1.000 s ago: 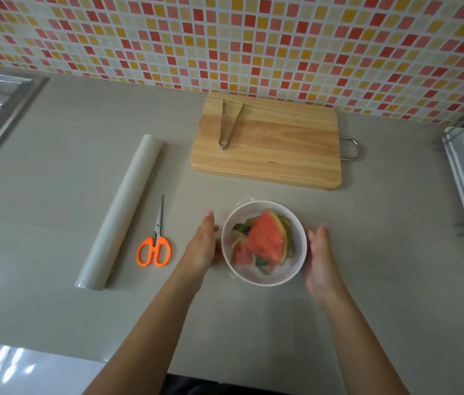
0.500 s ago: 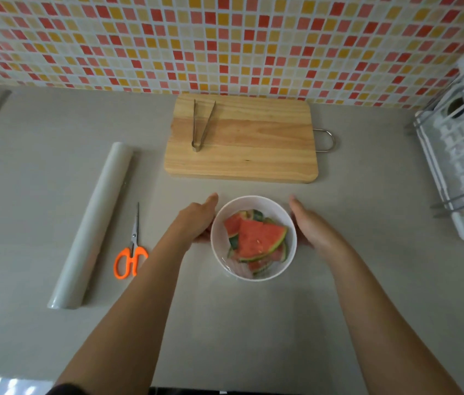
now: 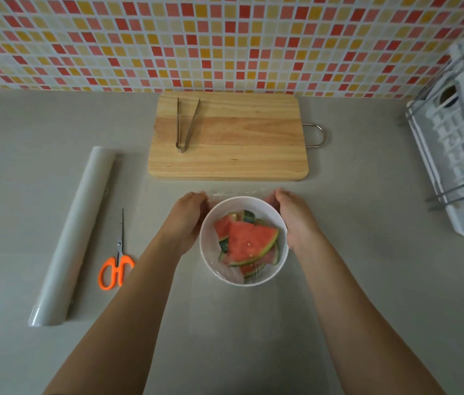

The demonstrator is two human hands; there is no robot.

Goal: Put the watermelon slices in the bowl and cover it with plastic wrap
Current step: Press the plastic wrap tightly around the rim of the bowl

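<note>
A white bowl [image 3: 253, 203] stands on the grey counter with several red, green-rinded watermelon slices [image 3: 249, 242] inside. A clear sheet of plastic wrap [image 3: 239, 193] shows as a crinkled edge just beyond the bowl, and wrinkles lie over the bowl's near part. The sheet runs faintly toward me across the counter. My left hand [image 3: 188, 220] is at the bowl's far left and my right hand [image 3: 296, 218] at its far right. Each hand is closed on the wrap's far edge, against the bowl's sides.
A roll of plastic wrap [image 3: 74, 235] lies at the left with orange-handled scissors [image 3: 115, 269] beside it. Behind the bowl is a wooden cutting board [image 3: 239, 149] with metal tongs [image 3: 186, 124] on it. A white dish rack [image 3: 459, 155] stands at the right, under the tiled wall.
Both hands have slid from the bowl's sides to its far side, where the wrap's edge now shows. The bowl has turned a little and sits closer to the cutting board.
</note>
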